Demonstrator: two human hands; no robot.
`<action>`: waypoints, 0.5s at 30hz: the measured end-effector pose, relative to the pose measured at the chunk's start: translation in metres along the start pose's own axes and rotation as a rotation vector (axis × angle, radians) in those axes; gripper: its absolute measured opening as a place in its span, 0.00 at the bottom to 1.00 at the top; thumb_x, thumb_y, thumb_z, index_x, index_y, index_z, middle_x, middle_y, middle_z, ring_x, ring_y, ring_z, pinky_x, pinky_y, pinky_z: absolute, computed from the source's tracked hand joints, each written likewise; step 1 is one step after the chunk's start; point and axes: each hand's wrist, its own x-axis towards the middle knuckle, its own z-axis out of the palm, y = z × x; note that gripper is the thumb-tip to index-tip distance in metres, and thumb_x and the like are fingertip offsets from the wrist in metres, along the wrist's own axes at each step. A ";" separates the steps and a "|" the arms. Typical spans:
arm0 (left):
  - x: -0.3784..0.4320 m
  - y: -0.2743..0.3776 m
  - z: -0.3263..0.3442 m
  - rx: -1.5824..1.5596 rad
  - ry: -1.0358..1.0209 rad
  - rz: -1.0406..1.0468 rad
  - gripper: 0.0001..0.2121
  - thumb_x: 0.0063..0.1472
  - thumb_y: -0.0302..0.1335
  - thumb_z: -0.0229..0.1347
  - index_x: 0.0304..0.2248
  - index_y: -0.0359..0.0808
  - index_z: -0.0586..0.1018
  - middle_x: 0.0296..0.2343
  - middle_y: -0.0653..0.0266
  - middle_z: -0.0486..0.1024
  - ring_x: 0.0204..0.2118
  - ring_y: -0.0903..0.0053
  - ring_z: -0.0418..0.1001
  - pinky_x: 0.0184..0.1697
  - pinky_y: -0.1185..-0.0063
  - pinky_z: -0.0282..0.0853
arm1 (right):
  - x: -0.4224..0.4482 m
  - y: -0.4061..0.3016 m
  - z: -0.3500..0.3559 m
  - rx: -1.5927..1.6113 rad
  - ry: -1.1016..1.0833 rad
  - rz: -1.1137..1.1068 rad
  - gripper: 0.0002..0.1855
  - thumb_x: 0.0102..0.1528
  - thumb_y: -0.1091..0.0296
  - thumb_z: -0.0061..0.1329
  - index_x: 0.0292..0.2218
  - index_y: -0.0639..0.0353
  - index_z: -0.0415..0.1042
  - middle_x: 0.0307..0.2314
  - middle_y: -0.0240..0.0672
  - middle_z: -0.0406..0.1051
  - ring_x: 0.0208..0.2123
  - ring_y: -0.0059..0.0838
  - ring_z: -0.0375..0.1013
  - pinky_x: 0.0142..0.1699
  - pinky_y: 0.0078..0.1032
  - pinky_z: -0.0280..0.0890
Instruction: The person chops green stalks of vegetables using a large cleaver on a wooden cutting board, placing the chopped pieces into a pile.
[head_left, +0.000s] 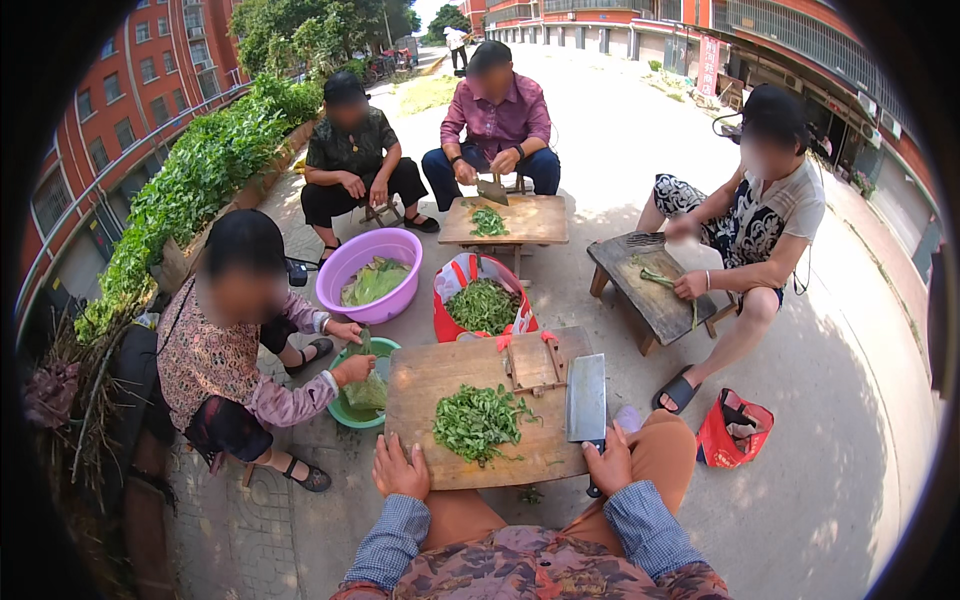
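A wooden cutting board (412, 375) lies before me, with a pile of chopped leafy greens (480, 424) on it. My left hand (401, 466) rests at the board's near left corner, fingers apart, holding nothing. At the right edge, my right hand (609, 459) is on the black handle of a cleaver (586, 397), whose broad blade points away from me and overlaps the board's edge. Whether the fingers are closed round the handle is hard to tell. A small wooden frame (534, 364) with red ties lies on the board's far right part.
Beyond the board stand a red bag of cut greens (486, 306), a purple basin (330, 281) and a green basin (352, 420) with leaves. Several people sit around; one holds greens over a low table (622, 255), another a knife at a wooden board (536, 217). A red bag (739, 431) lies right.
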 end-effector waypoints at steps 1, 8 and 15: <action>0.000 0.001 0.000 -0.001 -0.001 -0.001 0.27 0.64 0.45 0.53 0.58 0.37 0.71 0.60 0.46 0.62 0.60 0.50 0.63 0.61 0.56 0.57 | 0.000 0.001 0.001 0.000 0.002 0.005 0.22 0.54 0.63 0.55 0.48 0.63 0.72 0.51 0.65 0.67 0.59 0.63 0.60 0.63 0.46 0.58; 0.000 0.000 0.001 0.003 0.009 0.000 0.27 0.64 0.45 0.53 0.57 0.37 0.71 0.60 0.47 0.62 0.59 0.51 0.63 0.61 0.56 0.57 | -0.001 -0.001 0.001 0.032 0.026 -0.002 0.22 0.54 0.63 0.54 0.48 0.64 0.73 0.48 0.63 0.70 0.60 0.64 0.59 0.64 0.45 0.56; 0.001 0.001 0.000 0.008 0.002 -0.001 0.27 0.64 0.44 0.53 0.57 0.36 0.71 0.60 0.47 0.62 0.59 0.51 0.64 0.60 0.57 0.58 | -0.001 -0.003 -0.001 0.017 0.009 0.010 0.22 0.54 0.64 0.55 0.48 0.62 0.73 0.52 0.64 0.67 0.60 0.63 0.60 0.63 0.45 0.57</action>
